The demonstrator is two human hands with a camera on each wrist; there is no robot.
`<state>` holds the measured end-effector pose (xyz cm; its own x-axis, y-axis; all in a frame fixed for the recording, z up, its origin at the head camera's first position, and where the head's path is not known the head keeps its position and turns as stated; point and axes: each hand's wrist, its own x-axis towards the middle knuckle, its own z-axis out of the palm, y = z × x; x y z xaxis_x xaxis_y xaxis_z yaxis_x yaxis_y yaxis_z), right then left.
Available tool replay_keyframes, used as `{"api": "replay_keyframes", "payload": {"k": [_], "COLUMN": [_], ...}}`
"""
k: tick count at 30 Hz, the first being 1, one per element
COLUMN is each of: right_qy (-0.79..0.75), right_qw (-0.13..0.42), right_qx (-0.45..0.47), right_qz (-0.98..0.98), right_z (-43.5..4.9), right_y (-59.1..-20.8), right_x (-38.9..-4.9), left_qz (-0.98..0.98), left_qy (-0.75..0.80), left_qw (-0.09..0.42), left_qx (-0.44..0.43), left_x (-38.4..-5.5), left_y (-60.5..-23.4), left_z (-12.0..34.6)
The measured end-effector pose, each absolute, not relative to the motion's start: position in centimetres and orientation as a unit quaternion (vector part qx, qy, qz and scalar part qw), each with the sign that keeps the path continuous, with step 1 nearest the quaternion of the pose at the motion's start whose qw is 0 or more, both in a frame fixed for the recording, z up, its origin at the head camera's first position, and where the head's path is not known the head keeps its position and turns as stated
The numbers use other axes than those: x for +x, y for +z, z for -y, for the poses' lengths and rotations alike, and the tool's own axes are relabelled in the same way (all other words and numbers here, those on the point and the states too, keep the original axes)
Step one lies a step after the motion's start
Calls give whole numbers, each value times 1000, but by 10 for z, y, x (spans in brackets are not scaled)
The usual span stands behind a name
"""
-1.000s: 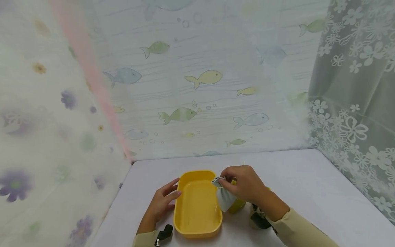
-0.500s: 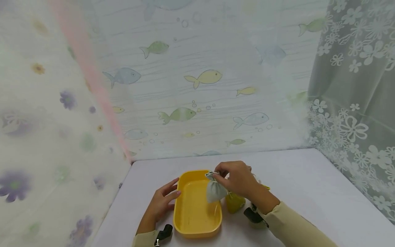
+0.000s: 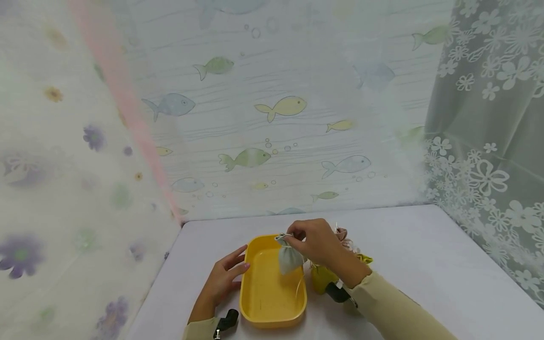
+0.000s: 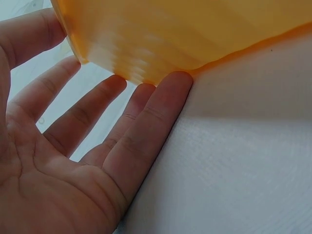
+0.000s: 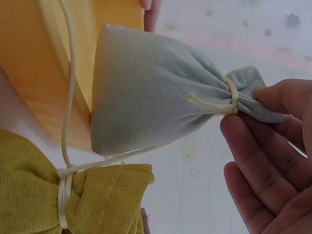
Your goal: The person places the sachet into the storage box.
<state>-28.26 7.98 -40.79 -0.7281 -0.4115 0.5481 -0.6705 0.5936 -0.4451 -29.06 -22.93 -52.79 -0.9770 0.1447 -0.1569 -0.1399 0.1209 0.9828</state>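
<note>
A pale grey-green drawstring pouch (image 3: 290,259) hangs over the right half of a yellow tray (image 3: 272,325). My right hand (image 3: 313,242) pinches its gathered neck between thumb and fingers. In the right wrist view the cloth pouch (image 5: 146,90) bulges below a tied cream cord. My left hand (image 3: 217,282) is at the tray's left side, fingers extended. The left wrist view shows those fingertips against the outer wall of the tray (image 4: 195,44). Close to the tray's right side stands a mustard-yellow pouch (image 3: 321,279), partly hidden by my right arm.
Behind my right wrist, a pinkish-brown pouch (image 3: 342,233) and another yellow pouch top (image 3: 364,258) show. A cream cord (image 5: 70,87) runs from the mustard pouch (image 5: 29,180) in the right wrist view. A white cloth covers the table (image 3: 425,274), with patterned curtains around it.
My right hand has moved left and slightly up with the grey-green pouch, from the tray's right edge to over its inside. The left hand and tray have stayed put.
</note>
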Motion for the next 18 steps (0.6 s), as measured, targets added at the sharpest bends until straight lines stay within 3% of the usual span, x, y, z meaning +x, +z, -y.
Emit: {"api": "replay_keyframes", "payload": {"k": [18], "right_qy": [336], "right_qw": [175], "right_qx": [298], "right_qz": [876], "right_z": [-61], "right_y": [-413], "right_x": [-291], "left_qz": [-743], "left_qy": [661], "left_qw": [107], "left_qx": [-5], "left_x": [-289], "left_y": [-526], "left_z": [228]}}
